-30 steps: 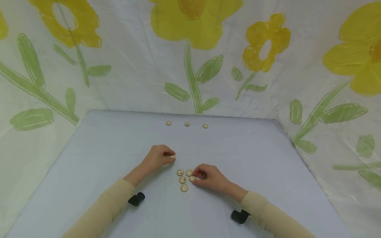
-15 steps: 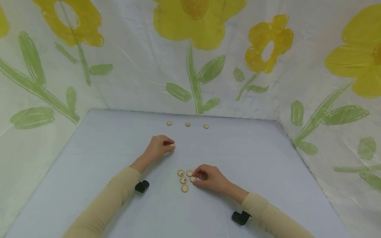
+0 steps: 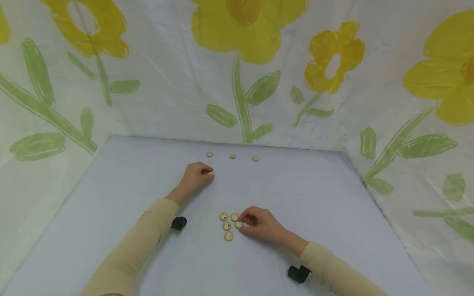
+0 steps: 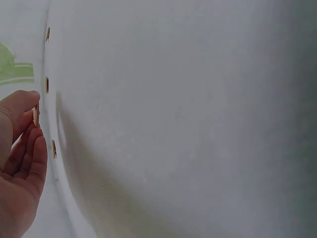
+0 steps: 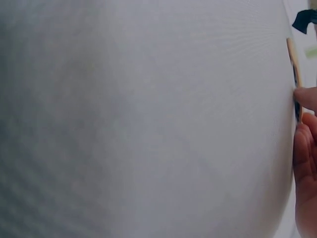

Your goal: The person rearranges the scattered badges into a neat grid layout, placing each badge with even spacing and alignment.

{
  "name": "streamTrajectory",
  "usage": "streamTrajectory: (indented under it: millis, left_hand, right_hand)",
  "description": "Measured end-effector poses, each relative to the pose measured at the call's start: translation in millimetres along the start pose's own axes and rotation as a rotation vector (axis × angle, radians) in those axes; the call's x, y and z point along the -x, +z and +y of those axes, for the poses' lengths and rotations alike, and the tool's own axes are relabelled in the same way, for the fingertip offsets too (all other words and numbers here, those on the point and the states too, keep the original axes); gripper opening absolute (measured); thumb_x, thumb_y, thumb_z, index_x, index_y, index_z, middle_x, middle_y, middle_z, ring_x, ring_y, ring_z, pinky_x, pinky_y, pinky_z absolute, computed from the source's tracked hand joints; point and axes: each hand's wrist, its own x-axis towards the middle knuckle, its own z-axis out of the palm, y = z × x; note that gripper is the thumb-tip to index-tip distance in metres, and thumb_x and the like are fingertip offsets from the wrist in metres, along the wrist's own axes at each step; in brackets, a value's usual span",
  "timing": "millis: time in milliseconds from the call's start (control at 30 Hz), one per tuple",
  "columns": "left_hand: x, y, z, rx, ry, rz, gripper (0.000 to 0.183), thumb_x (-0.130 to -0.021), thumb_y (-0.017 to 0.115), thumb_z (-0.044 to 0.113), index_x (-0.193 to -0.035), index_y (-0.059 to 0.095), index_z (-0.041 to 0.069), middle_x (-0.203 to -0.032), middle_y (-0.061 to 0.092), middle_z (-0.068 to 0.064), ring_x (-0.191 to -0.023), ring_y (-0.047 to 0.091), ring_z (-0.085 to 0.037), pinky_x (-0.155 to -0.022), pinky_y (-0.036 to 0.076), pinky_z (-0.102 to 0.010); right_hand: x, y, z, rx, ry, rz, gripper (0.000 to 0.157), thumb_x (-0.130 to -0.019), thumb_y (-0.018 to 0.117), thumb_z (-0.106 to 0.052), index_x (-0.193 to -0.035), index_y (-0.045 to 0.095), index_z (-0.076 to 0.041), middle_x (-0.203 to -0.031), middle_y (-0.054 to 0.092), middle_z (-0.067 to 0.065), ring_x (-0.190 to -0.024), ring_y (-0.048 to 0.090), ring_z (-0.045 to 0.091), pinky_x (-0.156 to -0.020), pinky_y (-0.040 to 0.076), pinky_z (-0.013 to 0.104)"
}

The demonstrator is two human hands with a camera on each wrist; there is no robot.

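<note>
In the head view, my left hand (image 3: 194, 177) pinches a small round wooden disc (image 3: 210, 173) between thumb and fingertips, above the far part of the table. The left wrist view shows this disc (image 4: 36, 115) edge-on in the fingers. My right hand (image 3: 263, 223) is low at a cluster of wooden discs, its thumb and index finger pinching the edges of the rightmost disc (image 3: 238, 225). Beside it lie an upper disc (image 3: 234, 217) and a left column made of a top disc (image 3: 224, 216), a middle disc (image 3: 226, 225) and a bottom disc (image 3: 228, 236). Some bear dark marks.
Three more discs form a spaced row near the table's far edge: a left one (image 3: 209, 154), a middle one (image 3: 233, 156) and a right one (image 3: 256, 158). The pale table (image 3: 314, 205) meets a flower-painted curtain (image 3: 166, 82) behind and at both sides.
My left hand has carried its disc away from me, toward the far row. The right hand has stayed at the cluster, and the cluster keeps its layout.
</note>
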Motion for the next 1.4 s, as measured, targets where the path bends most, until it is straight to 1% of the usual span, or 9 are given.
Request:
streamTrajectory:
  millis: [233, 533, 700, 833, 1100, 1267, 1400]
  left_hand:
    - [-10.0, 3.4, -7.7, -0.019, 0.000, 0.025, 0.021, -0.086, 0.073, 0.008, -0.103, 0.072, -0.004, -0.100, 0.069, -0.018, -0.092, 0.064, -0.030, -0.082, 0.051, -0.042]
    - [-18.4, 5.8, -16.0, -0.012, -0.048, 0.031, 0.022, -0.086, 0.072, 0.008, -0.104, 0.071, -0.005, -0.101, 0.068, -0.019, -0.094, 0.064, -0.030, -0.085, 0.051, -0.042]
    - [-19.9, 5.8, -18.9, 0.001, -0.053, 0.042, 0.022, -0.087, 0.072, 0.008, -0.104, 0.070, -0.006, -0.100, 0.068, -0.019, -0.094, 0.063, -0.031, -0.084, 0.051, -0.043]
    - [-21.5, 6.2, -19.6, -0.008, -0.057, 0.042, 0.022, -0.087, 0.072, 0.008, -0.103, 0.070, -0.006, -0.099, 0.068, -0.019, -0.093, 0.063, -0.031, -0.084, 0.050, -0.043]
    - [-21.5, 6.3, -19.9, -0.028, -0.093, 0.018, 0.023, -0.088, 0.072, 0.010, -0.105, 0.070, -0.005, -0.100, 0.067, -0.018, -0.095, 0.062, -0.030, -0.085, 0.050, -0.042]
    - [-22.2, 5.9, -19.3, -0.058, -0.086, 0.012, 0.024, -0.088, 0.072, 0.012, -0.105, 0.070, -0.005, -0.101, 0.067, -0.018, -0.096, 0.062, -0.030, -0.085, 0.050, -0.042]
    - [-23.4, 6.7, -18.7, -0.063, -0.089, 0.010, 0.025, -0.088, 0.073, 0.013, -0.105, 0.070, -0.005, -0.101, 0.066, -0.018, -0.096, 0.061, -0.030, -0.085, 0.050, -0.042]
  right_hand:
    - [1, 0.3, -1, 0.010, -0.003, 0.004, 0.021, -0.084, 0.078, -0.015, -0.101, 0.066, -0.011, -0.089, 0.063, -0.004, -0.078, 0.058, 0.008, -0.069, 0.051, 0.022]
    - [1, 0.8, -1, -0.001, -0.006, 0.009, 0.022, -0.083, 0.079, -0.014, -0.101, 0.066, -0.010, -0.089, 0.063, -0.004, -0.079, 0.058, 0.009, -0.070, 0.051, 0.023]
    - [2, 2.4, 3, 0.000, -0.021, 0.013, 0.022, -0.084, 0.078, -0.014, -0.101, 0.066, -0.011, -0.089, 0.063, -0.003, -0.079, 0.058, 0.009, -0.069, 0.051, 0.022]
    - [2, 2.7, 4, 0.006, -0.034, 0.018, 0.022, -0.083, 0.078, -0.015, -0.101, 0.066, -0.011, -0.089, 0.063, -0.003, -0.078, 0.058, 0.009, -0.069, 0.051, 0.022]
    - [2, 2.1, -1, 0.014, -0.003, 0.003, 0.024, -0.083, 0.079, -0.017, -0.102, 0.066, -0.012, -0.090, 0.062, -0.004, -0.079, 0.057, 0.007, -0.069, 0.051, 0.021]
    - [2, 1.0, -2, 0.006, 0.000, 0.005, 0.024, -0.083, 0.079, -0.016, -0.102, 0.066, -0.011, -0.089, 0.062, -0.003, -0.079, 0.057, 0.009, -0.069, 0.051, 0.022]
    - [1, 0.0, -2, 0.001, 0.002, 0.000, 0.023, -0.083, 0.079, -0.016, -0.102, 0.066, -0.011, -0.089, 0.063, -0.002, -0.079, 0.057, 0.009, -0.070, 0.051, 0.022]
